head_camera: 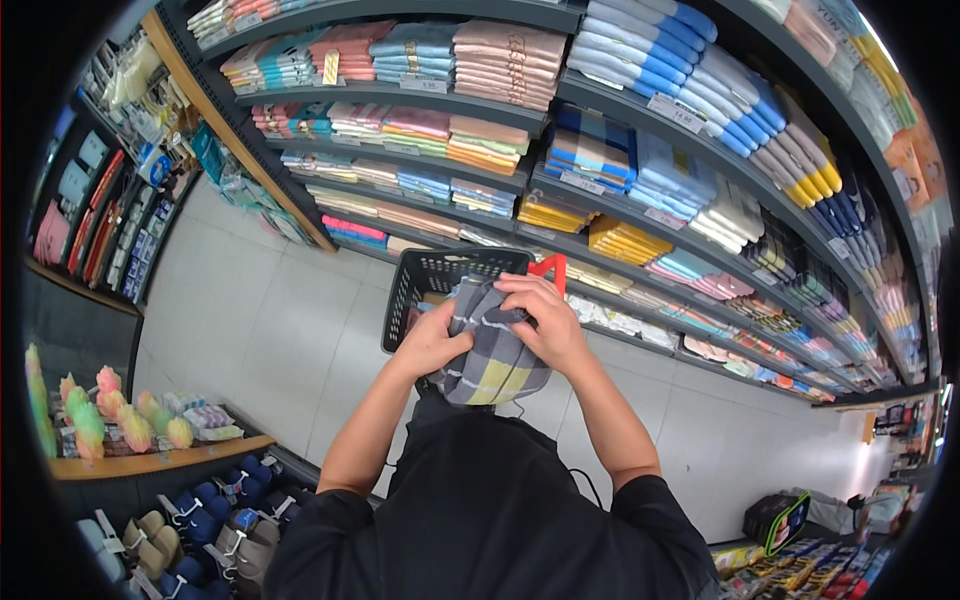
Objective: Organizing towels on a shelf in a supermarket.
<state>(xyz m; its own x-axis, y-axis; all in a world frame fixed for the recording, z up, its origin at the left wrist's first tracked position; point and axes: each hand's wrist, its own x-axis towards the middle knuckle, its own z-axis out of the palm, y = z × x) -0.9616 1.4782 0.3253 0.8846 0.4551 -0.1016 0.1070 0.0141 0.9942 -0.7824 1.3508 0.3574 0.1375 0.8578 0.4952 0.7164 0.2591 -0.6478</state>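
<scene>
A grey checked cloth (499, 352) with white lines and yellow-green squares is bunched in front of my chest, and both hands grip it. My left hand (435, 337) holds its left side, thumb on top. The fingers of my right hand (544, 311) curl over its upper right edge. Just beyond the cloth is a black plastic shopping basket (465, 261) with perforated walls and a red handle (559, 274). Inside the basket, some items show in part past my left hand; what they are cannot be made out.
Shelves (405, 94) of folded towels (510, 64) curve across the front and right. Slippers (202, 517) hang at the lower left, below a wooden-edged shelf (165, 457) of pastel fluffy items. Tiled floor (277, 322) shows between the displays. A black bag (776, 521) lies lower right.
</scene>
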